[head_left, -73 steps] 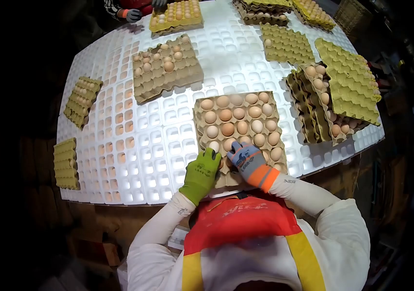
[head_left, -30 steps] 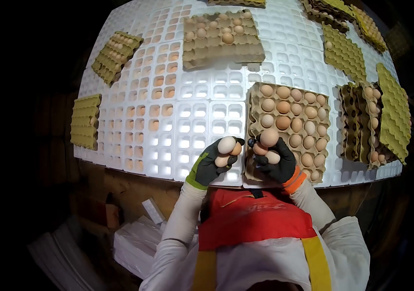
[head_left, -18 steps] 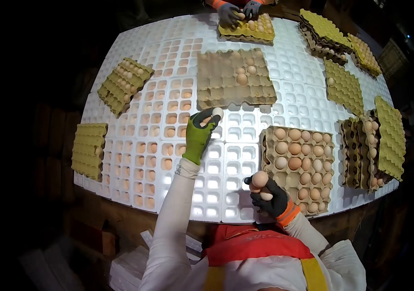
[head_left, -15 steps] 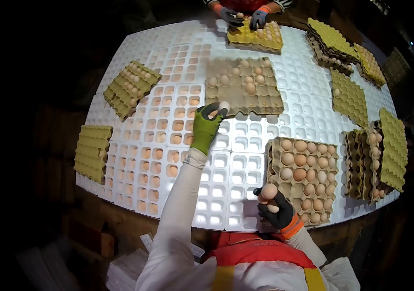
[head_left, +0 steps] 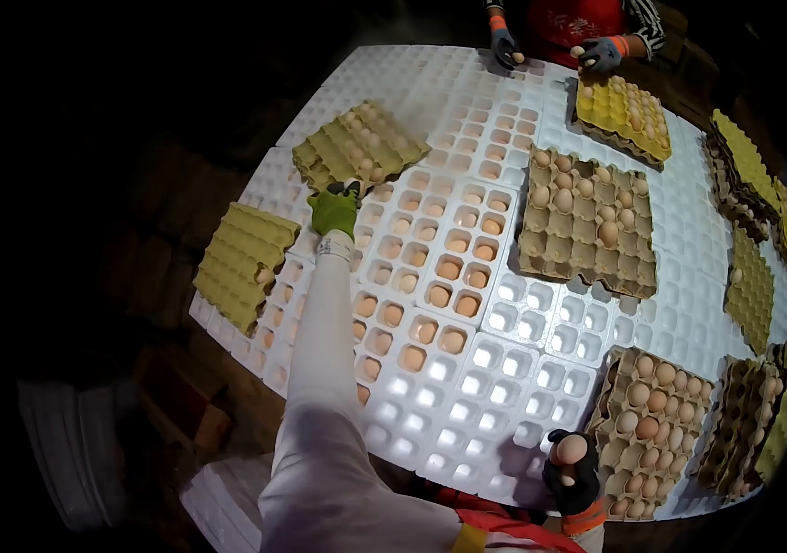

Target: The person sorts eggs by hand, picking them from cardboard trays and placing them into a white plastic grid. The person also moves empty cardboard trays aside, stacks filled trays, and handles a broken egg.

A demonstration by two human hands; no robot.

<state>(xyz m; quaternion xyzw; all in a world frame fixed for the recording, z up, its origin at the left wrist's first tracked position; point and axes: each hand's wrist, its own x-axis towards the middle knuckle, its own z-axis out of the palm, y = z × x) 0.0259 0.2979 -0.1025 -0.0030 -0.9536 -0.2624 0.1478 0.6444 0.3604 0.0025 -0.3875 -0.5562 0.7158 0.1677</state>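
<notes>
My left hand [head_left: 335, 210], in a green and black glove, is at the near edge of a tilted cardboard egg tray [head_left: 343, 147] holding some eggs. Its fingertips are dark against the tray, and whether they hold anything is unclear. My right hand [head_left: 574, 477], in a black glove with an orange cuff, is closed around an egg [head_left: 571, 449]. It is beside a cardboard tray [head_left: 628, 452] full of brown and pale eggs. Between the hands, white foam trays [head_left: 467, 323] have many square pockets, several with eggs in them.
A partly filled egg tray [head_left: 541, 249] lies right of centre. At the far side, a co-worker's gloved hands [head_left: 603, 55] are beside a yellow egg tray [head_left: 619, 115]. A yellowish tray [head_left: 241, 258] lies at left; stacked trays [head_left: 739, 415] stand at right.
The view has turned left, so things appear further right. My left hand has moved from the central tray to the tilted tray on the left. My right hand still holds an egg.
</notes>
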